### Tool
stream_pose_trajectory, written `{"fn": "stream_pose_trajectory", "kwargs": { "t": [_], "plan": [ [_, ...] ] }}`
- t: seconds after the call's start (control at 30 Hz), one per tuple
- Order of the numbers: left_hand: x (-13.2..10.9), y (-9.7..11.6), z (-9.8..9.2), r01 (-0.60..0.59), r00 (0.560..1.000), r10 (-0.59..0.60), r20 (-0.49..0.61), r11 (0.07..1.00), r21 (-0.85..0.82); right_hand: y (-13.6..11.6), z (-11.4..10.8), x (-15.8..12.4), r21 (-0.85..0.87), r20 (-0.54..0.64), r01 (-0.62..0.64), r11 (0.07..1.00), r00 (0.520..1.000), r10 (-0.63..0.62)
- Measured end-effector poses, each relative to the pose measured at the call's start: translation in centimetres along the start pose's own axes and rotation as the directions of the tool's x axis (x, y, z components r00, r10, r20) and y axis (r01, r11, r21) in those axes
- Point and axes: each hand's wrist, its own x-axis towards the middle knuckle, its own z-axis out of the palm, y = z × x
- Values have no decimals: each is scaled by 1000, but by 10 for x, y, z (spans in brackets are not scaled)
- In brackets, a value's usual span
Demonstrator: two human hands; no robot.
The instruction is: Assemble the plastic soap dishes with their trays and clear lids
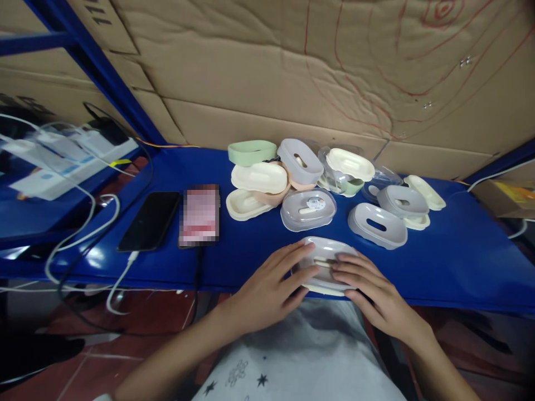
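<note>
A pale oval soap box with a clear lid [324, 253] lies at the near edge of the blue table [460, 262]. My left hand [271, 287] rests on its left side, fingers stretched flat over the lid. My right hand [371, 289] presses on its right side, fingers laid flat on top too. Both hands touch the box from above without wrapping round it. Behind it stands a grey-lidded soap box [308, 209] with a round label.
Several more soap boxes and loose lids in cream, grey, green and pink are heaped at the back [301, 167]. Two phones [150, 220] lie on the left with cables [83, 223] trailing off the edge. Cardboard [292, 67] walls the back.
</note>
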Motion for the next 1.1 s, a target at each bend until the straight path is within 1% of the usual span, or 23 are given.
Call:
{"fn": "stream_pose_trajectory", "kwargs": {
  "t": [0.17,0.37,0.53,0.67,0.87,0.93,1.03,1.1],
  "plan": [
    [1,-1,0,-7,1000,7,2,1000,2,-2,0,4,-64,-10,29,998,1000,-30],
    [2,0,0,-2,1000,2,13,1000,-25,-6,2,2,-234,-38,76,969,995,-87],
    [2,0,3,-26,999,26,-20,1000,-3,-14,1,3,-339,-24,97,936,993,-112],
    [3,0,3,-29,999,29,-16,999,-21,-20,-2,7,-386,-25,113,916,991,-132],
    [3,1,2,-16,1000,16,-4,1000,9,-16,-2,10,-449,16,196,872,977,-211],
    [3,1,2,-8,1000,8,11,999,32,-13,0,8,-447,38,214,869,975,-221],
    [2,2,4,6,1000,-7,19,999,50,-6,-4,12,-354,52,240,904,970,-238],
    [2,2,5,19,1000,-20,21,999,49,3,-13,22,-302,10,215,929,975,-223]
  ]
}}
